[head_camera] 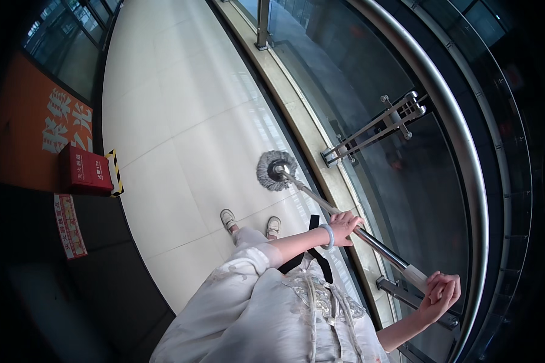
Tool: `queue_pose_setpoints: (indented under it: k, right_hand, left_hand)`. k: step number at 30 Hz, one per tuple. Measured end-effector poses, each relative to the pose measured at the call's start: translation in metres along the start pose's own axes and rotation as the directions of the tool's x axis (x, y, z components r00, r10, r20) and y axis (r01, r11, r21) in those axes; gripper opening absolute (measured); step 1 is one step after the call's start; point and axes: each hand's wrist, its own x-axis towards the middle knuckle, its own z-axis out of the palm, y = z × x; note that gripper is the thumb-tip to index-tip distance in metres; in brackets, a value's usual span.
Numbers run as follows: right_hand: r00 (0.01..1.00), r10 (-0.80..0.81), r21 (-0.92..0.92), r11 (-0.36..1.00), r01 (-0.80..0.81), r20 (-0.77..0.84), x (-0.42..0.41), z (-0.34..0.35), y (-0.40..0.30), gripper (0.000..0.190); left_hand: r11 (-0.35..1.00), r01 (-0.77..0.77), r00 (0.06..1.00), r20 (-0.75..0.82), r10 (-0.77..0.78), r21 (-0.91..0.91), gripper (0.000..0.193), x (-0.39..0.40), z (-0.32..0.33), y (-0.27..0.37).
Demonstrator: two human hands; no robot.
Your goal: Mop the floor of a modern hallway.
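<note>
A spin mop's round grey string head (265, 171) rests on the pale tiled floor ahead of my feet, close to the ledge. Its metal handle (383, 249) slants back towards my right side. Partway along the handle, my left hand (344, 227) grips it from above, with a pale bangle (329, 237) on the wrist. My right hand (443, 291) is closed around the white grip (414, 277) at the upper end, near the steel handrail. The palm sides of the grasp are partly hidden.
On my right run a stone ledge (295, 111), glass panels with metal brackets (372, 129) and a curved steel handrail (474, 181). A red fire extinguisher box (85, 171) with a yellow-black striped edge stands by the left wall. My shoes (274, 226) are on the glossy floor (172, 109).
</note>
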Motion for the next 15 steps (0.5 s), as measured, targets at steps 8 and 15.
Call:
queue_pose_setpoints:
  k: [8,15]
  right_hand:
    - [0.997,-0.070,-0.014,0.997,0.070,0.024,0.004,0.000,0.001,0.033]
    - [0.909,0.070,0.220,0.960,-0.173,0.410,0.062,0.028,0.031,0.032]
  left_hand:
    - [0.999,-0.021,0.982,-0.185,0.029,0.043,0.040,0.018,0.008,0.002]
    - [0.976,0.204,0.923,-0.346,-0.167,0.074,0.046,-0.067,-0.023,-0.019]
